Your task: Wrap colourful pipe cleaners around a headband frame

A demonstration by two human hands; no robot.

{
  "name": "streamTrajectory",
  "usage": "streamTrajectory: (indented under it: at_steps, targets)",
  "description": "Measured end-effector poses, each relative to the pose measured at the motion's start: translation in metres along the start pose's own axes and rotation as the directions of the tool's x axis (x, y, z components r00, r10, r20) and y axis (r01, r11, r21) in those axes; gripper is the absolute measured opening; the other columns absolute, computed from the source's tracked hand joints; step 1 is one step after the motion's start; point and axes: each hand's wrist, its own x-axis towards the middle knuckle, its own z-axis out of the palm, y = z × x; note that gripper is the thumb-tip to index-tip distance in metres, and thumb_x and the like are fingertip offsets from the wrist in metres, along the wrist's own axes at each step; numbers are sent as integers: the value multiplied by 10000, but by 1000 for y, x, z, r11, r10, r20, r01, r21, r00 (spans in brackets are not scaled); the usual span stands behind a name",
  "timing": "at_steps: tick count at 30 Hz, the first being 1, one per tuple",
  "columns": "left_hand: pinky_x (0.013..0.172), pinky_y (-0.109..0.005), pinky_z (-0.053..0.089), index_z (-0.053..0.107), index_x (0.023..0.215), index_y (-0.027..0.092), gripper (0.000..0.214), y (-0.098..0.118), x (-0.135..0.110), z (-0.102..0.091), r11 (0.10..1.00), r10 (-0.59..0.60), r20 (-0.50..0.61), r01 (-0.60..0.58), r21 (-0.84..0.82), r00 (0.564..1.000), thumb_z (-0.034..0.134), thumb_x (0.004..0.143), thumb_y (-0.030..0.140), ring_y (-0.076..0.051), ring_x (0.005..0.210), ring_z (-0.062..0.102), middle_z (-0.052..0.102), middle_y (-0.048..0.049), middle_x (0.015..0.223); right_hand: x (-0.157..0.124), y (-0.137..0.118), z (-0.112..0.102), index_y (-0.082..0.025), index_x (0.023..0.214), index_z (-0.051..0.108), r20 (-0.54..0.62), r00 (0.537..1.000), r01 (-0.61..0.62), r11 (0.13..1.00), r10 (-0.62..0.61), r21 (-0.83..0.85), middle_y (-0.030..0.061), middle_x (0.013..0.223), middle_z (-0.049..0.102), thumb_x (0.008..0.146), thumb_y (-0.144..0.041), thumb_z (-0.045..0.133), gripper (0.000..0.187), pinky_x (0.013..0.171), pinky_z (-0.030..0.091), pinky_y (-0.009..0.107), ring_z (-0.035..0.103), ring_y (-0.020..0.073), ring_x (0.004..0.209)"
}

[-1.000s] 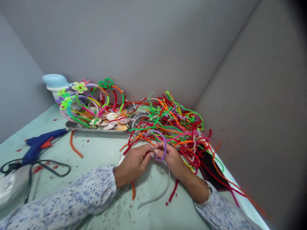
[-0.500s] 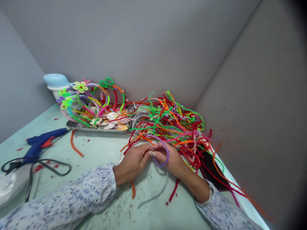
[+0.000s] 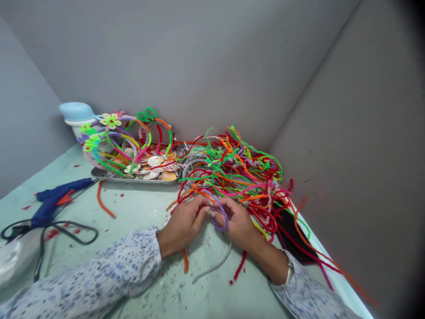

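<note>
Left hand (image 3: 182,227), fingers bent in close, pinching a fuzzy purple pipe cleaner (image 3: 225,217). Right hand (image 3: 237,224), fingers curled and almost touching the left fingers, also on the pipe cleaner. Soft, bendy purple loop hanging between both hands, low against the right palm. Just below the hands, a thin gray curved hairband (image 3: 217,264), lying on a pale green table (image 3: 133,210) with red and orange bits on it. Farther off, a big messy heap of fuzzy red, green and orange pipe cleaners (image 3: 245,170). To the left, a metal tray (image 3: 133,181) of smooth seashells (image 3: 156,161) under twisty pipe-cleaner hoops (image 3: 149,128), then a round wire coil (image 3: 194,161), and a blue glue gun (image 3: 55,201) with a black cord (image 3: 75,235).
</note>
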Motion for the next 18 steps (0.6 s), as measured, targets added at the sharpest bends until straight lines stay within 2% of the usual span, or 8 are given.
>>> streamTrajectory:
  at_steps: [8, 18]
  targets:
    - [709, -263, 418, 599, 921, 181, 159, 1, 1, -1, 1000, 12, 14, -12, 2, 1000, 443, 913, 209, -164, 777, 592, 658, -18, 838, 0, -7, -1, -185, 906, 626, -10, 999, 50, 979, -53, -198, 18, 794, 637, 816, -210, 619, 94, 662, 461, 267, 576, 158, 709]
    - [689, -253, 408, 575, 905, 182, 146, 1, 0, 0, 999, 31, 39, -30, -16, 999, 431, 920, 203, -151, 750, 581, 631, -2, 802, -1, -15, -1, -171, 893, 673, -45, 992, 101, 945, -121, -312, 17, 745, 640, 816, -187, 606, 104, 622, 432, 244, 570, 146, 658]
